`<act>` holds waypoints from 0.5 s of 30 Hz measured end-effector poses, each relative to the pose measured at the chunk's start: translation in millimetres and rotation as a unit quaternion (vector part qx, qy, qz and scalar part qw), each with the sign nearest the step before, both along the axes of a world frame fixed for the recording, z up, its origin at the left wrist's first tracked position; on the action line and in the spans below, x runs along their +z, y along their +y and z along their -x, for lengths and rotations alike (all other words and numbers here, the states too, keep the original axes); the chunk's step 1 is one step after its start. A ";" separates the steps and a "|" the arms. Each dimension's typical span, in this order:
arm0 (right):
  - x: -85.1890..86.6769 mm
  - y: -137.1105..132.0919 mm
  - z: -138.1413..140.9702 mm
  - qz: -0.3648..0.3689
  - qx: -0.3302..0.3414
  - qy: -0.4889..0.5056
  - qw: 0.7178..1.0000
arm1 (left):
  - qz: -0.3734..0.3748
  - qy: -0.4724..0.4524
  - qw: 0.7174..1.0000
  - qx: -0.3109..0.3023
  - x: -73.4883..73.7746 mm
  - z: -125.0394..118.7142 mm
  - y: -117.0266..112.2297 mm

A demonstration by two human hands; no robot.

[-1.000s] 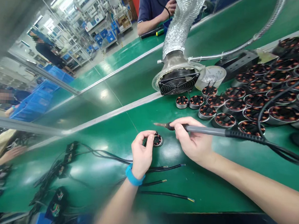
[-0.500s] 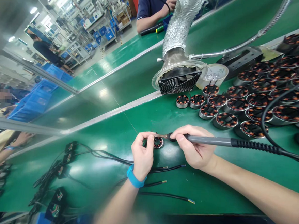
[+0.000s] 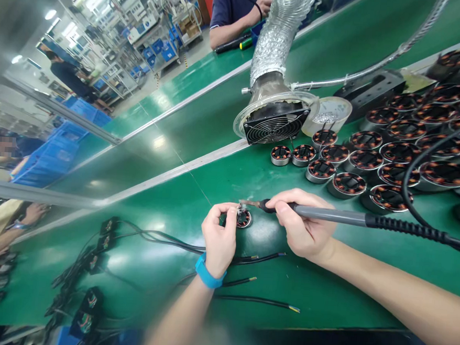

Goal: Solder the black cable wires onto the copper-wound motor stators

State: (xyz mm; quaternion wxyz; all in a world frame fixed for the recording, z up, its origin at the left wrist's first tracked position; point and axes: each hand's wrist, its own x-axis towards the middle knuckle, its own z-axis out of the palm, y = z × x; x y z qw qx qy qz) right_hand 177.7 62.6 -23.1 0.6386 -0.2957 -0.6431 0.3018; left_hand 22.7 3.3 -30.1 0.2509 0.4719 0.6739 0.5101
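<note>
My right hand [image 3: 307, 222] grips a grey soldering iron [image 3: 329, 215], its metal tip pointing left over a small round motor stator [image 3: 244, 219] with copper windings. A wisp of smoke shows by the tip. My left hand [image 3: 220, 235], a blue band at its wrist, is closed in a pinch at the stator's left side. What sits between those fingertips is too small to make out. Black cables [image 3: 256, 301] with stripped coloured ends lie below and partly behind the left wrist.
Rows of larger stators [image 3: 367, 160] fill the right side. A fume extractor fan [image 3: 276, 127] on a foil duct stands behind, beside a plastic cup [image 3: 328, 116]. Black connector housings with cables [image 3: 88, 310] lie at left. Co-workers sit across and at left.
The soldering iron has lifted slightly up and right, its tip now off the spot by my left fingertips. Smoke has appeared there. My left hand stays in place.
</note>
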 end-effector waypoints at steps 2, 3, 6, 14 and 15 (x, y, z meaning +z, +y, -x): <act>-0.4 -0.5 0.8 0.009 -0.007 0.008 1.000 | 0.001 -0.001 1.000 0.002 0.7 -0.4 -0.1; -0.6 -0.6 1.4 0.014 -0.009 0.007 1.000 | 0.002 0.001 1.000 0.003 1.1 -0.6 -0.2; -2.1 -0.7 4.3 0.040 -0.009 -0.025 0.999 | 0.004 0.003 1.000 0.003 1.8 -1.0 -0.4; -20.6 -7.3 21.4 0.093 0.113 -0.153 0.977 | 0.006 -0.007 1.000 -0.004 -0.7 1.4 -0.6; -24.5 -8.1 22.9 0.093 0.140 -0.162 0.972 | 0.008 -0.010 1.000 -0.005 -1.1 1.5 -0.7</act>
